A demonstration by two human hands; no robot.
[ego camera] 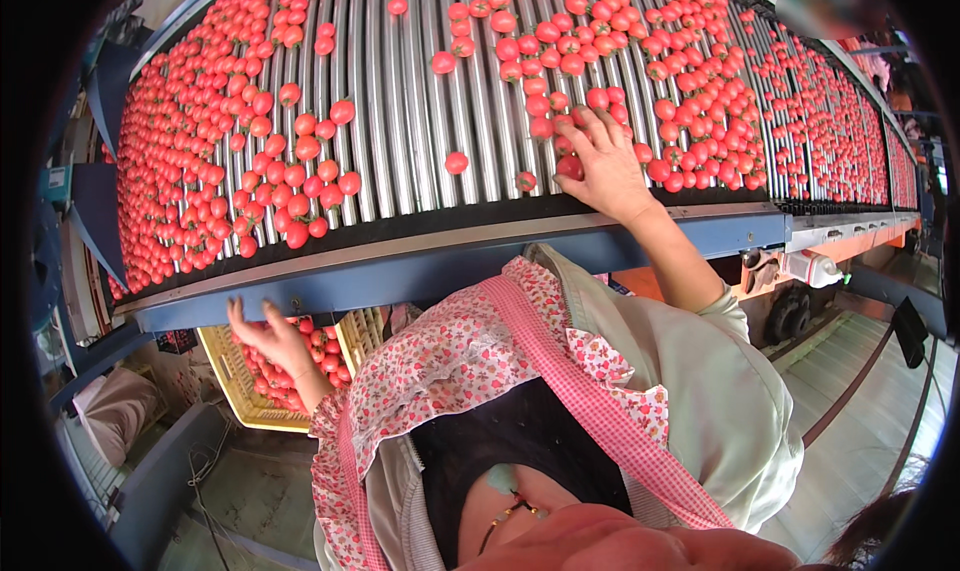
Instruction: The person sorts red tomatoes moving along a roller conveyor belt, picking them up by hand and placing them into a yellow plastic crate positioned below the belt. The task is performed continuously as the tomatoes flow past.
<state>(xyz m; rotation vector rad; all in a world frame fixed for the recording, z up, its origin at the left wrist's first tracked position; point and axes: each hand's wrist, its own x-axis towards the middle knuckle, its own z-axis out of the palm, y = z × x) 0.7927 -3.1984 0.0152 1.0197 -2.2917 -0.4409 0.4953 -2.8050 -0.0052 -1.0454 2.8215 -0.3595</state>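
Note:
My right hand [604, 162] reaches over the metal roller conveyor [405, 106]. Its thumb and curled fingers are around a red tomato [570, 168], and more tomatoes lie against the fingertips; the palm side is partly hidden. My left hand [274, 344] is over a yellow plastic crate [217, 372], below the conveyor's blue side rail [360, 286]. Its fingers are spread and slightly blurred, with nothing seen in them. Inside the crate lies a heap of red tomatoes [330, 353], some with green stems.
Dense tomatoes [180, 158] cover the rollers at the left, and more [705, 121] the right. A second roller section [817, 121] continues rightward. Near the rail's right end is a white bottle [814, 269]. A dark blue angled plate [97, 226] borders the left end.

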